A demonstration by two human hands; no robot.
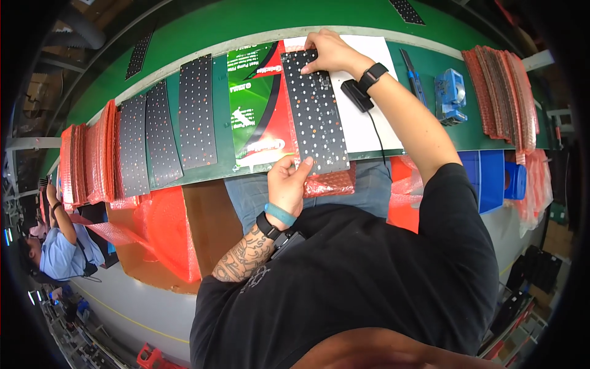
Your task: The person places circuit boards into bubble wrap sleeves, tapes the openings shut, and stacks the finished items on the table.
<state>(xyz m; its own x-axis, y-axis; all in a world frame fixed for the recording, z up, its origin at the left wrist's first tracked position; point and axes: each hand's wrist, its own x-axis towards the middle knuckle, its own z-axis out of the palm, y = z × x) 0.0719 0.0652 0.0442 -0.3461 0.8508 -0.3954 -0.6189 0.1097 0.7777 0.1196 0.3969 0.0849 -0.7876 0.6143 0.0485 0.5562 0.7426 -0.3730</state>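
Note:
A long black circuit board (316,117) with rows of small white dots lies lengthwise in front of me, over pink bubble wrap (332,183) that sticks out past its near end. With thumb and fingers, my right hand (334,54) grips the board's far end. My left hand (286,184) pinches the near left corner, thumb on top. Beneath the board's left side is a green and red printed sheet (258,117); to its right lies a white sheet (375,132). A small black device (356,96) with a cable rests by my right wrist.
Several similar boards (196,114) lie to the left, beside stacked pink bubble-wrap pouches (101,154). A blue cutter (415,80), a blue tape dispenser (450,97) and more pouches (501,98) are at right. Below the green bench are a cardboard box (212,227) and blue bin (482,178). A co-worker (64,249) is far left.

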